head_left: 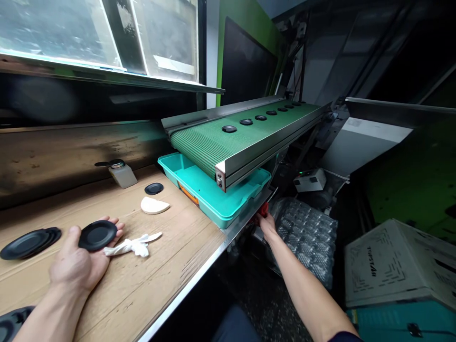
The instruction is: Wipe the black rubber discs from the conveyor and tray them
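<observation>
1. With left hand palm up and mostly open, bearing a black disc across the fingers, above the counter, well inside its metal-trimmed edge.
2. With right hand, reaching beyond that edge to a red item, near a corner of the teal tray. Seemingly curled at the fingers, but impossible to tell how tightly, or whether gripping or merely touching.
3. Could slide off the left palm if tilted, for want of a thumb clamped over the top.
4. Could catch on the white strip, lying right beside the left fingers, and drag it along toward the metal-trimmed edge.
5. Could drop the red item below the counter if pinched loosely, with nothing visible directly underneath to catch it.
6. Could scuff any discs on the conveyor belt by tumbling one onto another at its end, above the tray.
7. Angled in from the counter's near side with left forearm; stretched forward, nearly straight, outside the metal-trimmed edge with right arm.
</observation>
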